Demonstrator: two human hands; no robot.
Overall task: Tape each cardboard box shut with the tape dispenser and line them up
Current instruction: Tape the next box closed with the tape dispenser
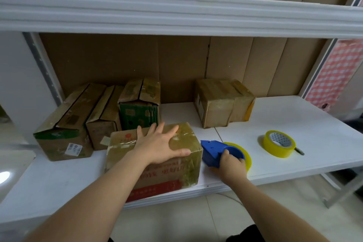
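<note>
A cardboard box (176, 175) with red print and glossy tape stands at the front edge of the white shelf (314, 116). My left hand (159, 143) lies flat on its top, fingers spread. Just right of the box, my right hand (232, 164) grips a blue tape dispenser (215, 150) loaded with a yellow roll; it rests on the shelf. Three boxes stand side by side at the back left: a long one (64, 124), a narrow one (104, 118) and a green-printed one (139, 104). Another taped box (222, 102) sits apart at the back.
A spare yellow tape roll (279, 143) lies on the shelf to the right, with a small dark object (299, 151) beside it. An upper shelf beam (176, 13) hangs overhead. Cardboard sheets line the back wall. Tiled floor shows below the shelf edge.
</note>
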